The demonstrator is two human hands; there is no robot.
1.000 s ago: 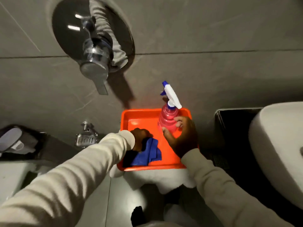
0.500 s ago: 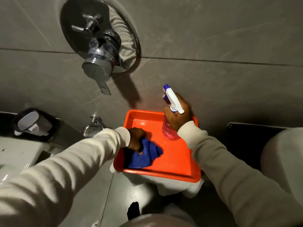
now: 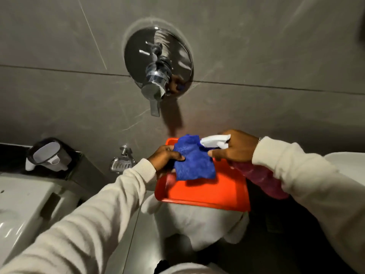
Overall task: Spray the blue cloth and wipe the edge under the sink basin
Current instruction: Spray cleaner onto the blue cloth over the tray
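The blue cloth [image 3: 192, 160] hangs bunched above the orange tray [image 3: 213, 192], pinched at its left side by my left hand [image 3: 167, 158]. My right hand [image 3: 235, 148] grips the spray bottle [image 3: 258, 178] by its neck, lifted clear of the tray and tilted. Its white nozzle [image 3: 214, 142] points left and nearly touches the cloth's upper right edge. The pink body of the bottle slants down to the right under my wrist. A white curved edge at the far right [image 3: 353, 165] looks like the sink basin; its underside is hidden.
The tray rests on a stand draped in white cloth [image 3: 197, 226]. A chrome mixer valve [image 3: 158, 76] sticks out of the grey tiled wall above. A chrome soap dish [image 3: 121, 164] and a dark holder [image 3: 47, 155] sit at left, beside a white fixture [image 3: 23, 204].
Both hands rose from the tray: the left lifted the blue cloth out of it, the right raised and tilted the bottle so its nozzle faces the cloth. The camera view shifted left.
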